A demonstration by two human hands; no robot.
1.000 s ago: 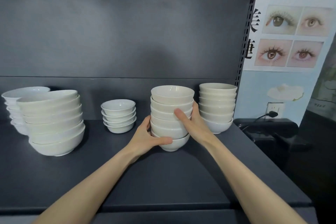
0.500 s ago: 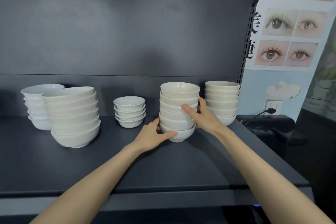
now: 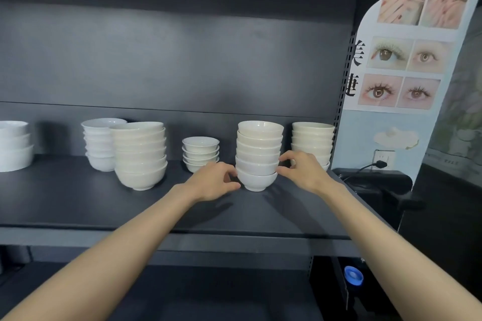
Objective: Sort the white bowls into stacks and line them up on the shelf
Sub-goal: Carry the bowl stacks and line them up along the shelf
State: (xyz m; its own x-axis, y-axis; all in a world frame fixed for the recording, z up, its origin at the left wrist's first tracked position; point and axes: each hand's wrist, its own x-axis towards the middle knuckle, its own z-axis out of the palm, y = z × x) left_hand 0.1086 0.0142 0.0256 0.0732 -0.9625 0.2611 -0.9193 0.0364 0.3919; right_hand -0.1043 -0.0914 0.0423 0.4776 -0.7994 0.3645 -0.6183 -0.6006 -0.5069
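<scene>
1. Nearest, two bare forearms reach forward over the front edge of a dark shelf [image 3: 78, 203].
2. The left hand [image 3: 216, 181] and right hand [image 3: 303, 169] flank a stack of six white bowls [image 3: 258, 156]. Their fingers are loosely curled and grip nothing. Whether the fingertips touch the bowls cannot be told.
3. The stack stands on the shelf directly between the hands, equally near both. Its long axis is vertical, upright, with the bowl mouths facing up.
4. Farther back, a matching stack [image 3: 311, 138] stands to the right and a stack of small dishes [image 3: 200, 151] to the left.
5. Judged from this, lining up likely means sliding the stack straight back.
</scene>
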